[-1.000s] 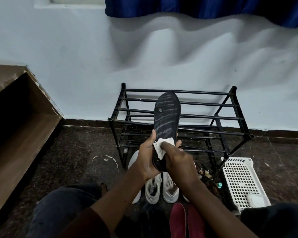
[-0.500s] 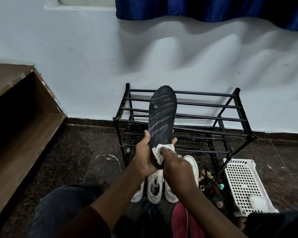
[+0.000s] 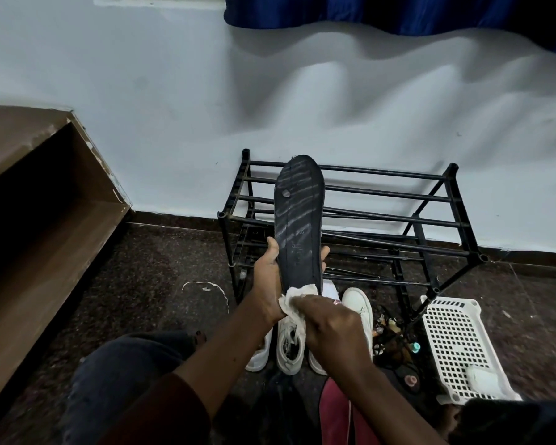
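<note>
A black slipper (image 3: 299, 216) stands upright in front of me, its streaked sole facing me. My left hand (image 3: 268, 277) grips its lower part from the left, thumb on the near edge and fingertips showing past the right edge. My right hand (image 3: 329, 322) holds a crumpled white cloth (image 3: 294, 300) pressed against the heel end of the sole. The slipper's heel is hidden behind the cloth and my right hand.
A black metal shoe rack (image 3: 398, 220) stands against the white wall behind the slipper. White sneakers (image 3: 289, 345) and maroon shoes (image 3: 334, 412) lie on the dark floor below my hands. A white perforated basket (image 3: 456, 345) is at right, a wooden shelf unit (image 3: 39, 220) at left.
My right hand has slid the cloth down the sole toward the heel. The slipper stays upright in my left hand; the view has shifted slightly.
</note>
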A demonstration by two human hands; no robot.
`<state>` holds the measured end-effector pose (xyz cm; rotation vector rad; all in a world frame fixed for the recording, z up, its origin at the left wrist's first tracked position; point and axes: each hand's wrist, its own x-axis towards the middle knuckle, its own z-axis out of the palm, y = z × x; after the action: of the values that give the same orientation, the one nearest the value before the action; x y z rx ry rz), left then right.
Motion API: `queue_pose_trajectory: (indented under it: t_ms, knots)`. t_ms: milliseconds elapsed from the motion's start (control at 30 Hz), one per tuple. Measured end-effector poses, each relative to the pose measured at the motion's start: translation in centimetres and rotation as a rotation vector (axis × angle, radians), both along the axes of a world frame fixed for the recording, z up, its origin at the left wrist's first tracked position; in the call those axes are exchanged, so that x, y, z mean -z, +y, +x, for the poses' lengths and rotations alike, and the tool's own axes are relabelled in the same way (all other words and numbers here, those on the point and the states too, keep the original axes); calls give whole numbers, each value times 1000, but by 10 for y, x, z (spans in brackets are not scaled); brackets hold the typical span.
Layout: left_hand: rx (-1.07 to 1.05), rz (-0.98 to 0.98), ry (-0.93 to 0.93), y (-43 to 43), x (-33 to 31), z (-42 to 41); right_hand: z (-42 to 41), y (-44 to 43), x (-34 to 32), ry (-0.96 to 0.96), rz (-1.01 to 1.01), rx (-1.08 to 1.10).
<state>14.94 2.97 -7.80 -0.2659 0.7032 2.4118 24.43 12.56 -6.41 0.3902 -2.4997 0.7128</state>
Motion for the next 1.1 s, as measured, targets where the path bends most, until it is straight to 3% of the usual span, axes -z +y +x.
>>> queue_pose_trajectory:
  t_ms: [67, 133, 267, 333, 400, 567, 833, 967, 1033, 1100]
  knots:
    - [1, 7, 9, -1, 0, -1, -4, 11, -6, 15, 51, 0]
    - [10, 17, 33, -4, -5, -5, -8, 19, -14, 55, -55, 66]
    - [52, 13, 87, -4, -11, -3, -20, 22, -36, -46, -698, 238]
    - [63, 8, 91, -2, -11, 1, -27, 22, -43, -133, -870, 230]
    - [85, 11, 88, -3, -11, 2, -30, 14, -49, -101, -746, 166]
    - [128, 67, 61, -2, -7, 0, -27, -21, -36, 51, -205, -20]
    - [85, 109, 75, -8, -6, -4, -1, -11, -5, 59, -48, -220]
    - [125, 183, 54, -1, -7, -1, -5, -7, -7, 92, -70, -197]
    - [163, 196, 84, 1, -8, 5, -20, -28, -8, -63, -126, -40]
    - [115, 8, 119, 6, 0, 7, -25, -37, -19, -475, -198, 130]
